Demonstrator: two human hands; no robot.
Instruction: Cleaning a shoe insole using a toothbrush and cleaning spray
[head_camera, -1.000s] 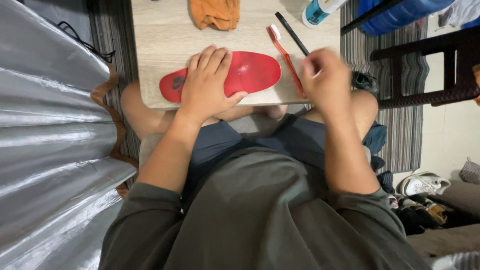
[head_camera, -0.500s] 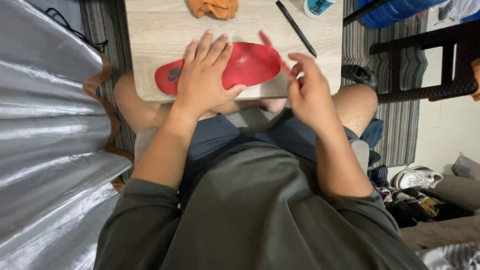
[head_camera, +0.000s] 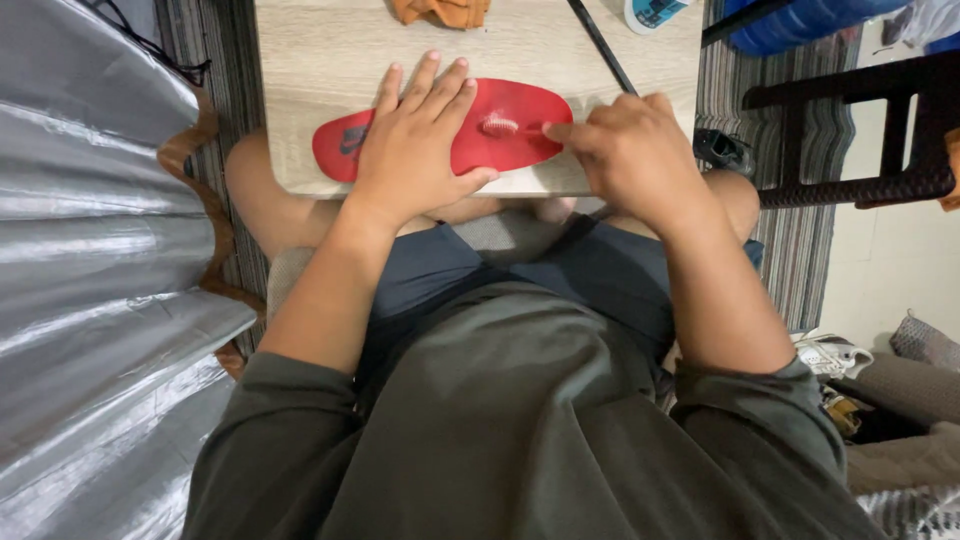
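The red insole (head_camera: 500, 135) lies on the desk (head_camera: 320, 80), long axis left to right. The left hand (head_camera: 415, 150) presses flat and open on its middle; the right hand (head_camera: 630, 155) is closed around a toothbrush (head_camera: 505, 127), bristles on the insole's right part.

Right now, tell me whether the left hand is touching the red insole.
Touching. The head view shows the left hand lying flat on the red insole, palm and fingers covering its middle, no gap visible.

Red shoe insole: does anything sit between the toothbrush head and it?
Nothing visible: the red toothbrush in the right hand rests bristles-down on the red shoe insole, beside the left hand pinning it.
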